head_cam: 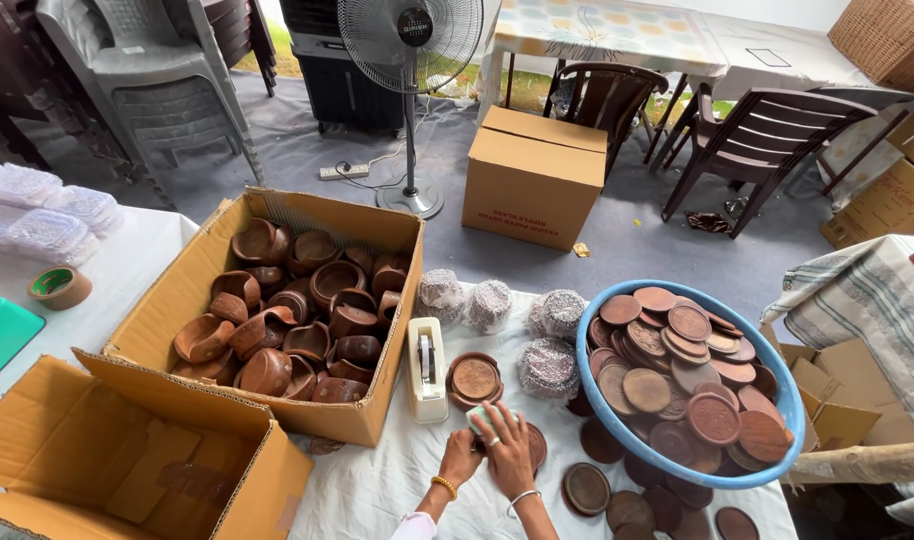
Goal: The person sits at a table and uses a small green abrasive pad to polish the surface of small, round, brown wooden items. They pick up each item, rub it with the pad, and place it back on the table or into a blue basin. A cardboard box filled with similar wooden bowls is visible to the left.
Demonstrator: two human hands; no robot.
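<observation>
Head view looks down on a white-covered table (397,480) crowded with clay stuff. Both hands are low in the middle: the right hand (510,450) lies on top of a small pale pad (480,418), fingers together and curled over it, and under the pad seems to be a round clay lid (533,447) lying flat on the cloth. The left hand (461,458) is tucked right beside it; can't tell if its fingers are closed on the lid's edge or just resting there, the other hand hides them.

What I'd worry about, just my read:
- The lid sits near the front edge of the table. A hard push with the pad could skid it on the cloth and off the edge, and fired clay would likely crack.
- A stack of lids (474,380) stands just behind the hands, next to the tape dispenser (426,370). A knuckle bumping it could topple the stack.
- The blue basin (617,440) to the right is heaped with lids and overhangs loose ones lying beneath it. An elbow nudge might tip some out.
- The cardboard box (387,290) of clay bowls is well apart on the left, so probably safe.
</observation>
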